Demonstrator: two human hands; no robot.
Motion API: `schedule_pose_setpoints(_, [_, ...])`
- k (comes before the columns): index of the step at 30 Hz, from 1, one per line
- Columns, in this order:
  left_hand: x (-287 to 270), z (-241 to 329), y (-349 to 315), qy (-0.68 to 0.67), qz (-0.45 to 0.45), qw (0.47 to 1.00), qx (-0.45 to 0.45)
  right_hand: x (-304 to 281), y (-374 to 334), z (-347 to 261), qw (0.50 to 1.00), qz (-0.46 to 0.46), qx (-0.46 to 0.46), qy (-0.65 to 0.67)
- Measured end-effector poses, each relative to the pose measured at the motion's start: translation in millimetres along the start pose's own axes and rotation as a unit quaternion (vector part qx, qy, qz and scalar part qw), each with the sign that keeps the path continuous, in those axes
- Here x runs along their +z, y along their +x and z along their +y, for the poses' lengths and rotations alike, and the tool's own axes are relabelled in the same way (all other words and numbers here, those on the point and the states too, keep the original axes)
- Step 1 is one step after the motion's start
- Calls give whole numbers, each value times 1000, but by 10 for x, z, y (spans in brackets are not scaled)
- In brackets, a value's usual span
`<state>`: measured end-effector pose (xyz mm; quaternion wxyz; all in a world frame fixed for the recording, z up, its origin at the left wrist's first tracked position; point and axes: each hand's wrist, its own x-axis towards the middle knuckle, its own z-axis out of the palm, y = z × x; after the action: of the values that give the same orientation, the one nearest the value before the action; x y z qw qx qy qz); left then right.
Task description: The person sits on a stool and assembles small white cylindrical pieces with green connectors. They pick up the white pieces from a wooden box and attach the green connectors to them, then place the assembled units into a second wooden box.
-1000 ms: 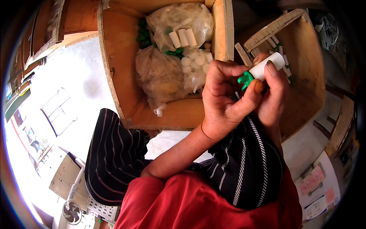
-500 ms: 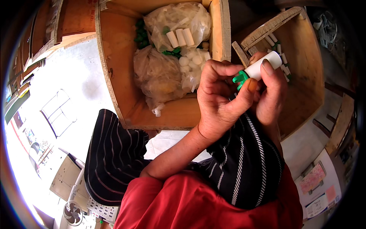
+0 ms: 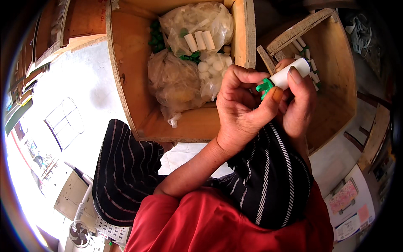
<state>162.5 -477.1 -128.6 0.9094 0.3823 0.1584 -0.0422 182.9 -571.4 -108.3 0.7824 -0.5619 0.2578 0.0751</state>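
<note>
Both my hands are raised together over my lap, in front of the wooden boxes. My right hand [image 3: 299,101] grips a short white cylinder [image 3: 291,74], with the thumb along its side. At the cylinder's lower left end sits a green plastic cap [image 3: 265,86] with prongs. My left hand [image 3: 241,107] has its thumb and bent forefinger closed around this green cap. Some of the right fingers are hidden behind the left hand. Cap and cylinder touch; how deep the cap goes in cannot be made out.
A wooden box [image 3: 178,133] ahead holds clear plastic bags [image 3: 174,77], green pieces [image 3: 155,38], white round pieces [image 3: 210,66] and three loose white cylinders [image 3: 200,41]. Right of it, another wooden box [image 3: 336,107] contains several white-and-green pieces [image 3: 313,65]. A fan [image 3: 79,233] stands at lower left.
Hardly anything differs. Both hands keep the same hold on the white cylinder and green cap, and the view has shifted very slightly.
</note>
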Motion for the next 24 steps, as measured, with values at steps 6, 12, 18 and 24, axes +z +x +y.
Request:
schedule_pose_setpoints(6, [-25, 21, 65, 87, -8, 996, 24, 67, 52, 62, 999, -12, 9, 50])
schedule_pose_setpoints(12, [-142, 0, 157, 249, -27, 963, 98, 87, 82, 80, 997, -52, 8, 53])
schedule_pose_setpoints(18, [-77, 62, 191, 277, -7, 953, 123, 76, 77, 51, 998, -61, -8, 16])
schedule_pose_setpoints(24, [51, 70, 110, 82, 24, 996, 39, 133, 56, 39, 997, -27, -47, 54])
